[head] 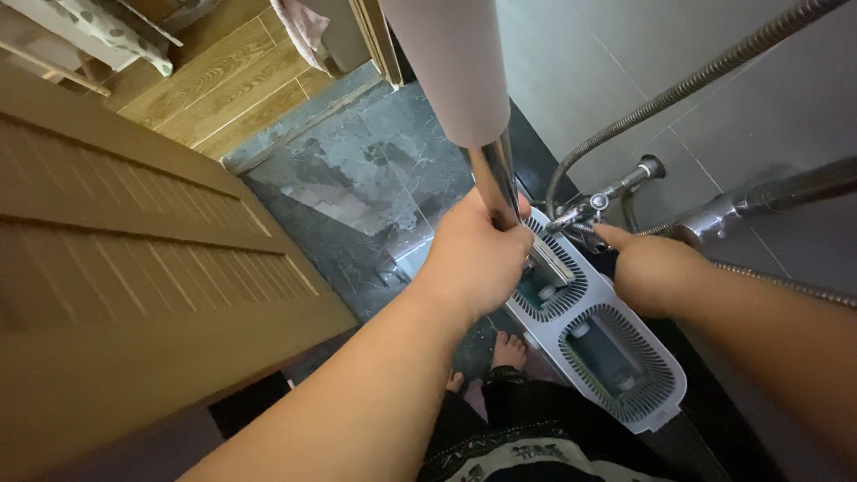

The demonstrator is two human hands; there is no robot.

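My left hand (478,254) is closed around the metal shaft of a mop handle (494,174), which rises into a pale pink grip at the top of the view. The shaft runs down into a white two-slot mop bucket (656,406) on the floor. My right hand (650,268) reaches toward the chrome wall tap (585,214), its index finger touching the tap near the valve; it holds nothing. The mop head is hidden inside the nearer-to-tap slot.
A flexible metal shower hose (678,89) curves up the grey tiled wall. A chrome pipe (768,196) juts in from the right. A slatted wooden door (134,259) stands at left. Dark marble floor (357,170), my bare foot (509,350) beside the bucket.
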